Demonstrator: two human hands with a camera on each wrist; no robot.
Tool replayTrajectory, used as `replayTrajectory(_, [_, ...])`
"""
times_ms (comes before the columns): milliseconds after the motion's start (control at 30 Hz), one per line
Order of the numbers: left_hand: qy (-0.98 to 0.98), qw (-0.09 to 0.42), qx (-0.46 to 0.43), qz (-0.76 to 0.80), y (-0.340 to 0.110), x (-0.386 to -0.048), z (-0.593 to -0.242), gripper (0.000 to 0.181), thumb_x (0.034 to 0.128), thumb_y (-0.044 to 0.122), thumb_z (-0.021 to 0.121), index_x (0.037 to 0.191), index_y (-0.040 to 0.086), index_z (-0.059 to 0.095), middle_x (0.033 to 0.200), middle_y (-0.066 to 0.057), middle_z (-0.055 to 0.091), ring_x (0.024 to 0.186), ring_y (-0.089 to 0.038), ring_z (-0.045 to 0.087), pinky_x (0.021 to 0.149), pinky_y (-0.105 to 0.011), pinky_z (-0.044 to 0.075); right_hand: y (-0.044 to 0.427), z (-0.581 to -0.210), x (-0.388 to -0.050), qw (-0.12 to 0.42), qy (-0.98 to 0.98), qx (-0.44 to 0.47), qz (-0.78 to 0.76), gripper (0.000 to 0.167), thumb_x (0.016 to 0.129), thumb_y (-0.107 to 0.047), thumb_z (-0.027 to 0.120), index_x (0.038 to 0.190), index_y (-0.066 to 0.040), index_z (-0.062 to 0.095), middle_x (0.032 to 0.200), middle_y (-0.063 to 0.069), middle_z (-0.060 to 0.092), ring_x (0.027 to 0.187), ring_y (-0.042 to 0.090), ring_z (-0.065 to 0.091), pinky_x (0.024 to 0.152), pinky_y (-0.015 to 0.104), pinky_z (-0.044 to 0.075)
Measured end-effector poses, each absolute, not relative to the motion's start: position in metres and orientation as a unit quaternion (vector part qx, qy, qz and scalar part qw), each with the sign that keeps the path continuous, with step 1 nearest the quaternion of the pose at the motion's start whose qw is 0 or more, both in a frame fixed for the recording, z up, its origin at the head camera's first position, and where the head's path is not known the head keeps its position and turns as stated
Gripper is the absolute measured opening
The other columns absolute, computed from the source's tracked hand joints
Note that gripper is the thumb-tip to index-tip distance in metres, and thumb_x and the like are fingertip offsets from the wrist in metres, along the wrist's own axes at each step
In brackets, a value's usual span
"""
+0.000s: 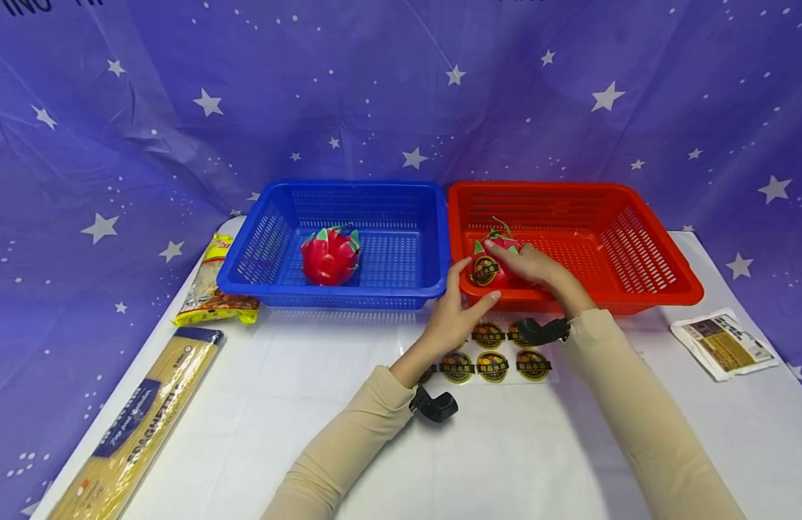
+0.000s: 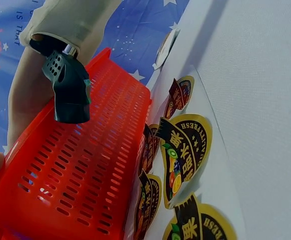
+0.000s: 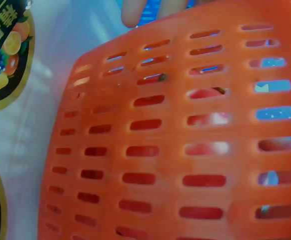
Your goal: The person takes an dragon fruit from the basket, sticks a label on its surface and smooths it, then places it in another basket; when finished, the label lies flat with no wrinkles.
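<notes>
In the head view, my right hand (image 1: 534,264) reaches into the red basket (image 1: 635,300) and holds a red dragon fruit (image 1: 505,280) with green-tipped scales. Its thumb lies over the fruit's top; the other fingers are mostly hidden. A black-and-gold round sticker (image 1: 485,270) shows on the fruit's near side. My left hand (image 1: 449,318) rests at that basket's front left corner, fingers and thumb spread and nearly straight. Just in front, a sheet of similar stickers (image 1: 493,366) lies on the table, partly under the left wrist. Another dragon fruit (image 1: 330,257) sits in the blue basket (image 1: 336,297).
Both baskets stand side by side near the starry purple backdrop (image 1: 375,87). Along the left edge of the white table (image 1: 245,433) lie a yellow food bag (image 1: 212,285) and a spaghetti pack (image 1: 141,419). A white packet (image 1: 724,344) lies at the right.
</notes>
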State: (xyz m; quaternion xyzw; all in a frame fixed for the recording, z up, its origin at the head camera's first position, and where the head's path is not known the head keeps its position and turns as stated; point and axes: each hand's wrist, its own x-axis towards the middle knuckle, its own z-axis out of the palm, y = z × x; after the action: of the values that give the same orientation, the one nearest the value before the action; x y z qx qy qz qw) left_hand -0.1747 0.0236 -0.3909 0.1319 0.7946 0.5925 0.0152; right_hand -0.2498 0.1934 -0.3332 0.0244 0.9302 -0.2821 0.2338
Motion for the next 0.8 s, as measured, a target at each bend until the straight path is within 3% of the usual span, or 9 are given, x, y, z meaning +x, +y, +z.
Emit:
replayTrajectory(100, [0.795, 0.02, 0.133, 0.592, 0.024, -0.174, -0.391, 0.07, 0.0828, 0.047, 0.059, 0.138, 0.041, 0.015, 0.141, -0.007, 0.04, 0.123, -0.018, 0.045, 0.098, -0.04, 0.039, 0.197, -0.333, -0.247, 0.218, 0.935, 0.017, -0.278, 0.1, 0.081, -0.074, 0.025, 0.13, 0.012, 0.034, 0.12, 0.026, 0.045, 0.1, 0.032, 0.049, 0.079, 0.039, 0.044])
replayTrajectory(200, [0.796, 0.023, 0.132, 0.591, 0.024, -0.174, -0.391, 0.07, 0.0827, 0.048, 0.059, 0.137, 0.042, 0.015, 0.142, -0.008, 0.039, 0.122, -0.02, 0.045, 0.097, -0.042, 0.04, 0.202, -0.33, -0.244, 0.201, 0.94, 0.01, -0.277, 0.095, 0.084, -0.071, 0.024, 0.129, 0.011, 0.037, 0.119, 0.026, 0.047, 0.1, 0.034, 0.05, 0.078, 0.039, 0.045])
replayTrajectory(367, [0.797, 0.021, 0.126, 0.59, 0.023, -0.175, -0.39, 0.071, 0.0823, 0.049, 0.059, 0.137, 0.043, 0.015, 0.143, -0.006, 0.037, 0.124, -0.021, 0.044, 0.099, -0.044, 0.038, 0.211, -0.322, -0.239, 0.181, 0.935, 0.008, -0.303, 0.091, 0.087, -0.067, 0.024, 0.136, 0.008, 0.03, 0.134, 0.029, 0.039, 0.117, 0.04, 0.045, 0.092, 0.05, 0.042])
replayTrajectory(500, [0.801, 0.026, 0.123, 0.585, 0.022, -0.174, -0.388, 0.071, 0.083, 0.048, 0.058, 0.139, 0.041, 0.014, 0.144, -0.006, 0.036, 0.128, -0.021, 0.04, 0.103, -0.044, 0.034, 0.216, -0.32, -0.235, 0.164, 0.942, 0.004, -0.291, 0.084, 0.088, -0.064, 0.027, 0.13, 0.008, 0.039, 0.117, 0.025, 0.05, 0.099, 0.034, 0.051, 0.077, 0.042, 0.046])
replayTrajectory(567, [0.805, 0.032, 0.125, 0.579, 0.021, -0.172, -0.387, 0.072, 0.0842, 0.047, 0.057, 0.14, 0.039, 0.013, 0.138, -0.008, 0.043, 0.118, -0.02, 0.048, 0.099, -0.041, 0.038, 0.219, -0.322, -0.233, 0.156, 0.948, 0.0, -0.277, 0.08, 0.089, -0.062, 0.028, 0.124, 0.008, 0.046, 0.109, 0.023, 0.052, 0.091, 0.03, 0.051, 0.07, 0.035, 0.044])
replayTrajectory(667, [0.806, 0.048, 0.14, 0.573, 0.017, -0.169, -0.385, 0.073, 0.0867, 0.045, 0.054, 0.142, 0.037, 0.008, 0.108, -0.013, 0.056, 0.084, -0.02, 0.057, 0.077, -0.035, 0.047, 0.223, -0.324, -0.23, 0.149, 0.951, -0.001, -0.272, 0.08, 0.09, -0.061, 0.025, 0.12, 0.009, 0.049, 0.106, 0.022, 0.053, 0.086, 0.028, 0.051, 0.066, 0.03, 0.041])
replayTrajectory(767, [0.804, 0.056, 0.166, 0.568, 0.012, -0.164, -0.382, 0.076, 0.0883, 0.04, 0.054, 0.145, 0.029, 0.004, 0.103, -0.012, 0.057, 0.079, -0.022, 0.059, 0.072, -0.034, 0.05, 0.227, -0.322, -0.228, 0.15, 0.946, 0.011, -0.287, 0.082, 0.089, -0.064, 0.023, 0.118, 0.008, 0.05, 0.099, 0.022, 0.054, 0.078, 0.026, 0.052, 0.061, 0.029, 0.042])
replayTrajectory(800, [0.804, 0.059, 0.174, 0.565, 0.01, -0.162, -0.381, 0.077, 0.0884, 0.039, 0.054, 0.145, 0.027, 0.003, 0.109, -0.015, 0.057, 0.09, -0.024, 0.061, 0.076, -0.036, 0.051, 0.228, -0.321, -0.227, 0.151, 0.945, 0.014, -0.291, 0.084, 0.088, -0.064, 0.022, 0.121, 0.008, 0.048, 0.1, 0.022, 0.053, 0.078, 0.027, 0.052, 0.061, 0.03, 0.042])
